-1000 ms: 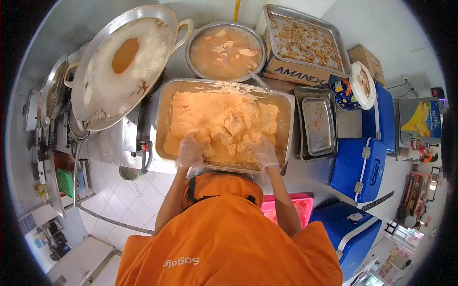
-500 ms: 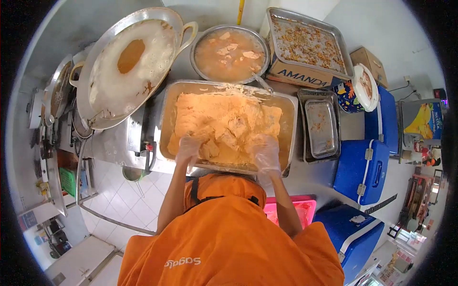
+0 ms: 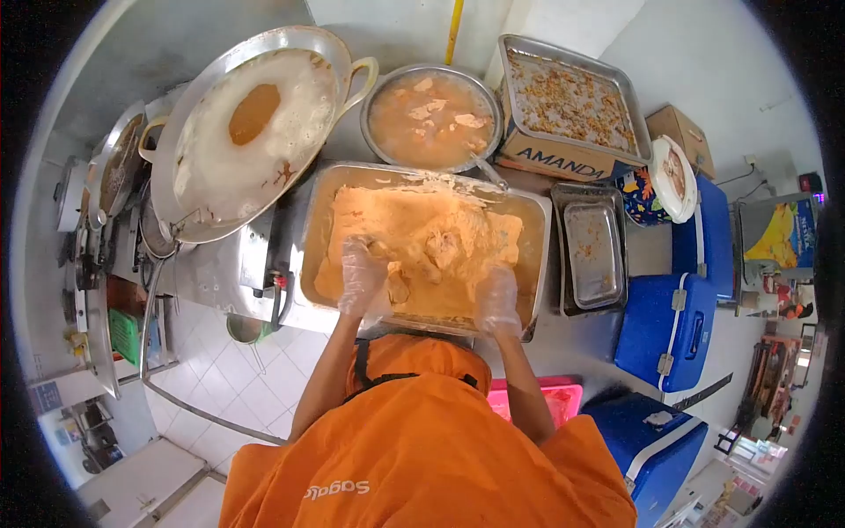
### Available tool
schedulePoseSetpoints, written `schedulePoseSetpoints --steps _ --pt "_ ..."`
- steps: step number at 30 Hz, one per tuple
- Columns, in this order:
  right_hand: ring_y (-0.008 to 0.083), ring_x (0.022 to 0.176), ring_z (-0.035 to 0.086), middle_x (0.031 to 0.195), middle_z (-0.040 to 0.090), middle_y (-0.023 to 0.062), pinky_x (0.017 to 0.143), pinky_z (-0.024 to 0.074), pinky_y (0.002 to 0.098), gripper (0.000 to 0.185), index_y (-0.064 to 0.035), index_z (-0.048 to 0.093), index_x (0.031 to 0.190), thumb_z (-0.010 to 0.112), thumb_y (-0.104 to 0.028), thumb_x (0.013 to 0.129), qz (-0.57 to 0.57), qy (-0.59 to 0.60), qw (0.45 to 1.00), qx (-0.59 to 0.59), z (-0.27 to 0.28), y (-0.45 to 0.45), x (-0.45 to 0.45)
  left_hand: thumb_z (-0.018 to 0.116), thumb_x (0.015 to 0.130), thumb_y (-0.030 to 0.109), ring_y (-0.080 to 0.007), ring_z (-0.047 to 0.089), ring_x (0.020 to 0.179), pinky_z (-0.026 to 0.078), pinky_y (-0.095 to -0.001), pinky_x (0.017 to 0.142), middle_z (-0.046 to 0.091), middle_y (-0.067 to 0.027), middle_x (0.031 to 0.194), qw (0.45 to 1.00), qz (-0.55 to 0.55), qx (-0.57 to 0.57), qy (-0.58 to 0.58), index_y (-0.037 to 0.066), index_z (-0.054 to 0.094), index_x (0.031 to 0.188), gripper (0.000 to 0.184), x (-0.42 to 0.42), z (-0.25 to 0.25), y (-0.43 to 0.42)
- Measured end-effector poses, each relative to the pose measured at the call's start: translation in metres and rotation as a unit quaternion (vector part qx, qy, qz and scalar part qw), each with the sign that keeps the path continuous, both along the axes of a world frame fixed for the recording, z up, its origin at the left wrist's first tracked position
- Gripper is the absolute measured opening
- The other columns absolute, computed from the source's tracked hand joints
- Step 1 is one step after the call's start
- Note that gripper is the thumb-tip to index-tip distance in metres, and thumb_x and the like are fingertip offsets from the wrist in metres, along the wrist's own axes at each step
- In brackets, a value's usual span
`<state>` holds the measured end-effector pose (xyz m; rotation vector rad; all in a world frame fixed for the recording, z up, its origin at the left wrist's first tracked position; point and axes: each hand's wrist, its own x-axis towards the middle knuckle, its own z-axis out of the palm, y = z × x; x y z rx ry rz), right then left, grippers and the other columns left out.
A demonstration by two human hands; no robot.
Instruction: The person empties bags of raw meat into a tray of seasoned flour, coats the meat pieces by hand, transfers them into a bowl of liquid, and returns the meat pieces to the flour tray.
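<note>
A deep steel tray holds orange-tinted flour with several coated pieces in it. One lumpy piece, which looks like chicken, lies in the middle under a thick coating. My left hand, in a clear plastic glove, is over the tray's left part. Its fingers are curled in at the flour, and what they hold is hidden. On the right side of the flour is my right hand, gloved too, its fingertips partly buried. A smaller coated piece sits near the front, beside my left hand.
Behind the tray stands a bowl of cloudy liquid with pieces, a handle leaning out. A large wok of foamy oil is at left. A crumb-covered tray rests on a carton. Nested pans and blue coolers are right.
My left hand has moved further into the tray and its fingers have curled. The flour between my hands has shifted, baring more of the middle piece. The view has tilted slightly.
</note>
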<state>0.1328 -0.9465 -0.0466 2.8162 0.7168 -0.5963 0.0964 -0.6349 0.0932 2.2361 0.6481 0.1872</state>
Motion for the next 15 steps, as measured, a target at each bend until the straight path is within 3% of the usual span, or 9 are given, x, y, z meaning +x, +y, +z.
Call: schedulePoseSetpoints --steps 3,5,7,9,10,12,13,15 --pt "0.0303 0.097 0.064 0.103 0.066 0.0139 0.088 0.0520 0.0404 0.023 -0.0016 0.064 0.115 0.062 -0.015 0.096 -0.022 0.031 0.999 -0.021 0.010 0.011 0.011 0.083 0.076 0.014 -0.0415 0.067 0.104 0.054 -0.0443 0.091 0.071 -0.0263 0.109 0.999 -0.027 0.027 -0.036 -0.002 0.070 0.112 0.041 -0.003 -0.042 0.006" --pt "0.0295 0.089 0.064 0.094 0.067 0.0123 0.080 0.0522 0.0414 0.017 -0.0030 0.065 0.107 0.059 -0.016 0.098 -0.062 -0.087 0.990 0.093 0.008 0.007 -0.002 0.083 0.076 0.014 -0.0415 0.067 0.105 0.054 -0.0448 0.091 0.071 -0.0259 0.110 0.999 -0.032 0.009 -0.036 -0.002 0.070 0.114 0.044 -0.010 -0.046 0.000" --pt "0.0296 0.078 0.063 0.083 0.066 0.0107 0.071 0.0513 0.0423 0.015 -0.0044 0.065 0.097 0.058 -0.018 0.099 -0.055 -0.220 0.956 0.187 0.006 0.003 -0.010 0.083 0.076 0.013 -0.0412 0.068 0.104 0.054 -0.0458 0.091 0.071 -0.0251 0.108 1.000 -0.019 -0.021 0.001 -0.002 0.069 0.117 0.046 -0.013 -0.009 -0.008" --pt "0.0298 0.074 0.064 0.075 0.066 0.0093 0.069 0.0518 0.0417 0.012 -0.0066 0.065 0.086 0.063 -0.016 0.092 -0.102 -0.214 0.938 0.251 0.009 0.005 -0.004 0.083 0.076 0.013 -0.0403 0.069 0.104 0.055 -0.0449 0.090 0.072 -0.0244 0.109 0.998 -0.047 0.028 0.042 -0.002 0.069 0.119 0.047 -0.009 0.019 -0.010" --pt "0.0298 0.077 0.065 0.074 0.065 0.0087 0.071 0.0529 0.0406 0.010 -0.0082 0.065 0.079 0.066 -0.014 0.087 -0.161 -0.133 0.939 0.272 0.012 0.005 0.001 0.083 0.077 0.013 -0.0398 0.069 0.103 0.055 -0.0444 0.090 0.072 -0.0241 0.110 0.995 -0.057 0.053 0.064 -0.002 0.069 0.120 0.048 -0.010 0.026 -0.009" --pt "0.0304 0.078 0.066 0.074 0.065 0.0095 0.072 0.0534 0.0400 0.010 -0.0092 0.065 0.074 0.070 -0.012 0.083 -0.278 0.014 0.863 0.421 0.018 0.001 0.009 0.083 0.077 0.015 -0.0384 0.070 0.101 0.056 -0.0426 0.089 0.073 -0.0233 0.108 0.993 -0.081 0.083 -0.011 -0.002 0.070 0.119 0.047 -0.010 -0.018 0.004" --pt "0.0308 0.078 0.066 0.075 0.065 0.0104 0.072 0.0528 0.0404 0.009 -0.0094 0.067 0.075 0.070 -0.012 0.084 -0.288 0.002 0.865 0.410 0.047 0.008 0.006 0.084 0.077 0.015 -0.0378 0.071 0.100 0.057 -0.0417 0.088 0.073 -0.0229 0.108 0.989 -0.094 0.099 -0.049 -0.001 0.070 0.119 0.047 -0.009 -0.033 0.009" --pt "0.0315 0.078 0.065 0.077 0.065 0.0121 0.071 0.0518 0.0411 0.008 -0.0098 0.069 0.078 0.068 -0.011 0.087 -0.250 -0.081 0.903 0.339 0.139 0.032 -0.002 0.084 0.076 0.015 -0.0365 0.071 0.098 0.057 -0.0402 0.087 0.073 -0.0219 0.106 0.998 -0.048 -0.016 -0.026 -0.001 0.072 0.115 0.043 -0.003 0.000 0.000"
